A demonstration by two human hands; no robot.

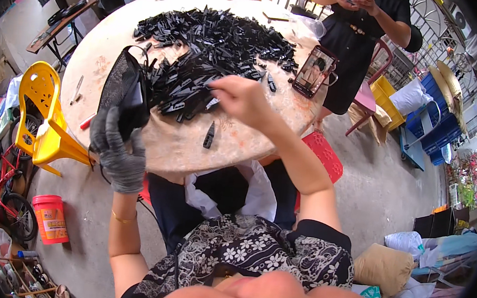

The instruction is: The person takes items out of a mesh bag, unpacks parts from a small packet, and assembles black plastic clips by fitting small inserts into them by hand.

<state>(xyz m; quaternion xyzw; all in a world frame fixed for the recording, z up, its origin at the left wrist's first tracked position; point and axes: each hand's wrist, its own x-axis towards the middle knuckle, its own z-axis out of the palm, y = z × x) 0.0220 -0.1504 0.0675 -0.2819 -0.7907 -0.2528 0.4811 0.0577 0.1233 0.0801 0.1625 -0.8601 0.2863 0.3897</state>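
A large heap of small black pointed plastic pieces (201,58) covers the middle of the round table. At its left near edge leans a black mesh bag (118,85), with something pale inside. My left hand (117,154), in a grey glove, curls its fingers and thumb around the bag's lower end; whether a small piece is also between them is hidden. My right hand (242,100), bare, is closed at the heap's near right side, fingertips pressed together against the dark pieces; what they hold cannot be made out. One single black piece (209,135) lies apart, nearer to me.
A phone (315,71) stands at the table's (180,150) right edge. Beyond it, another person (357,39) stands holding something small. A yellow chair (49,123) and an orange-red bucket (51,219) are at left. A red stool (323,157) stands at right. White plastic (260,189) lies over my lap.
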